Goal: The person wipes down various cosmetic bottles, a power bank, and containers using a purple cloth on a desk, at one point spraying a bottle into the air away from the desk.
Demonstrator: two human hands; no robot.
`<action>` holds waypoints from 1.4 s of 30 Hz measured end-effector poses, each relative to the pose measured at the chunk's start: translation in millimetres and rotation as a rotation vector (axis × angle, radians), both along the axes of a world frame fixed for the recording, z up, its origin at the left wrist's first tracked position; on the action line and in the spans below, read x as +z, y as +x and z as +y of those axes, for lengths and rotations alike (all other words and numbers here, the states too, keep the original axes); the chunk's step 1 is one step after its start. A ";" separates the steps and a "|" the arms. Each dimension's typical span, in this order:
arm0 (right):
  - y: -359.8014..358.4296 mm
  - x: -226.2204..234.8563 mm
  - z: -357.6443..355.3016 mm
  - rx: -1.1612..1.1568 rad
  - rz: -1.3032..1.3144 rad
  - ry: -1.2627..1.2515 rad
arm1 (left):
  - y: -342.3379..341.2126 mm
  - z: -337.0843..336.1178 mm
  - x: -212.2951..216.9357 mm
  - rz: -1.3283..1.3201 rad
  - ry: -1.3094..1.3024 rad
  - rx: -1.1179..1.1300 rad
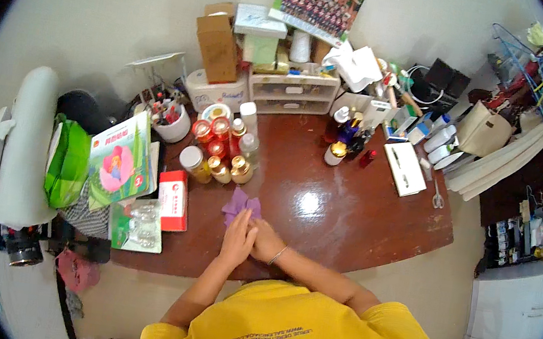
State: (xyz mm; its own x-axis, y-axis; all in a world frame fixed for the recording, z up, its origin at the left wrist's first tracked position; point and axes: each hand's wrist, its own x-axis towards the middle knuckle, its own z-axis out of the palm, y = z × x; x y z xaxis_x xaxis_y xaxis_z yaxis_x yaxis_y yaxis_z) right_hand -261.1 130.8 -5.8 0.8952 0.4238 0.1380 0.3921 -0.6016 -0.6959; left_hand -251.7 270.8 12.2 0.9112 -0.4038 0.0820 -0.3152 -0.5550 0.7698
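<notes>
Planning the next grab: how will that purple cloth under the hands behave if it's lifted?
The purple cloth lies crumpled with soft folds, so it is probably floppy and will drape. It looks thin, likely light. On the glossy table it may slide easily when pushed.

head-worn fisheye, looking steeply down, desk (347,213) near

Both forearms come up from the lower edge and meet in front of the chest. The left hand (238,236) lies flat, fingers straight and together, pointing away. The right hand (265,239) presses against its side, wrist bent inward, fingers curled.
</notes>
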 end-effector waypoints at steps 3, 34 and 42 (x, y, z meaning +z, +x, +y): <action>13.0 8.1 -27.5 0.039 0.054 0.183 | -0.4 2.6 -5.6 0.079 0.070 -0.013; 123.7 87.8 -125.3 -0.296 0.192 0.559 | 26.0 -1.1 -43.9 -0.073 0.431 0.076; 57.7 95.9 -126.8 -0.154 -0.049 0.101 | 54.4 -78.7 55.0 0.328 -0.866 0.158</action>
State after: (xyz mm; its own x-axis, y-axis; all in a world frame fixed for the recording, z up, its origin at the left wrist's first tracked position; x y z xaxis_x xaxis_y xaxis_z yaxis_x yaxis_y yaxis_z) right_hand -203.4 4.0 90.1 0.9396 0.2642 0.2175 0.3354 -0.5851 -0.7383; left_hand -197.4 192.1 67.2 0.9811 -0.1919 0.0259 0.0203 0.2349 0.9718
